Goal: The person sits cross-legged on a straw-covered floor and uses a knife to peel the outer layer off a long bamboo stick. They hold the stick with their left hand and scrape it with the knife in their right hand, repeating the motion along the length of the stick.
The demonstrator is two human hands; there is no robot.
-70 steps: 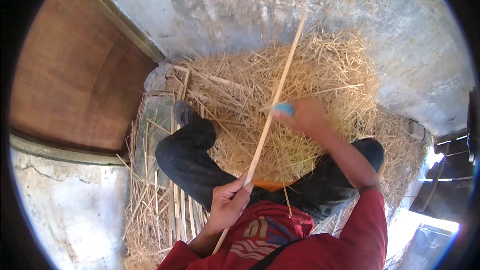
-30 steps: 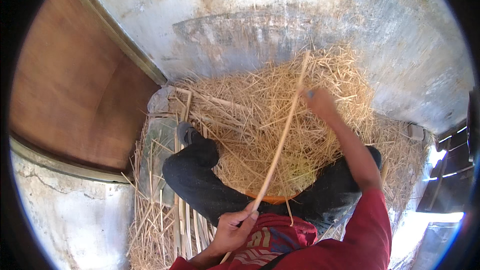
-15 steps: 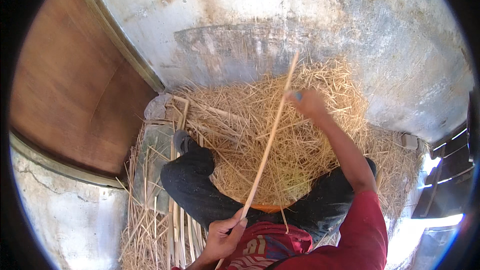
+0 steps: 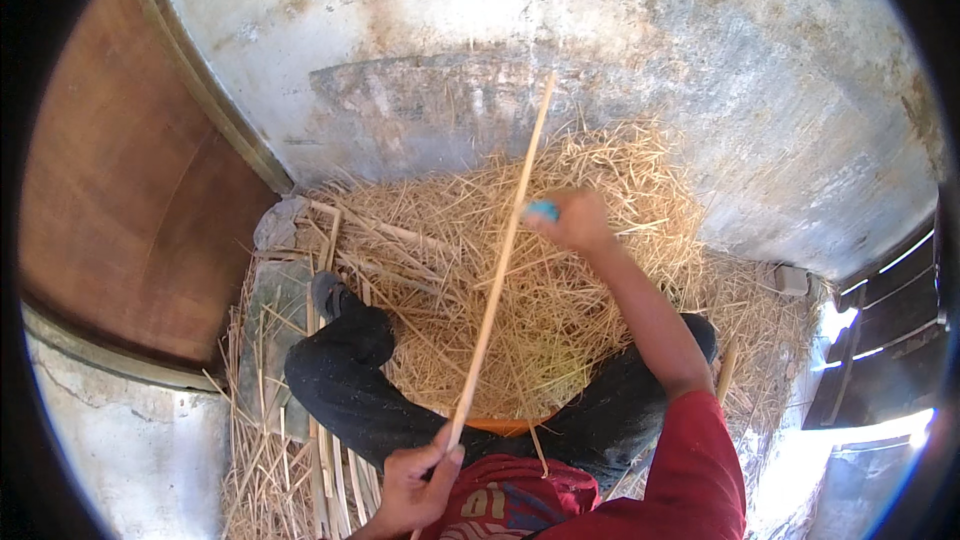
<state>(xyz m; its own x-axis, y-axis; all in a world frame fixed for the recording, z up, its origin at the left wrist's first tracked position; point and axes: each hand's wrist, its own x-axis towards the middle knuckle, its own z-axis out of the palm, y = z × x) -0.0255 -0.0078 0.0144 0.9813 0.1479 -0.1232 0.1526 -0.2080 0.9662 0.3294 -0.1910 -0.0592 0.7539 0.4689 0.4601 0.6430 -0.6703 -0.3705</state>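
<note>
A long pale wooden strip slants from my lap up toward the wall. My left hand is closed around its lower part, just in front of my red shirt. Midway along the strip, my right hand is closed on a small teal object at the strip's right edge. The fingers hide most of that object, so its kind cannot be told. Between my legs lies a big heap of straw-like shavings, with an orange rim showing under its near side.
A stained whitewashed wall stands behind the heap. At left is a brown wooden panel in a frame. Several loose strips lie beside my left leg. A small block sits by the wall at right, near dark slats.
My right hand has moved down along the strip, bringing the teal object into clearer sight. The whole view has shifted slightly. My left hand keeps its hold on the strip.
</note>
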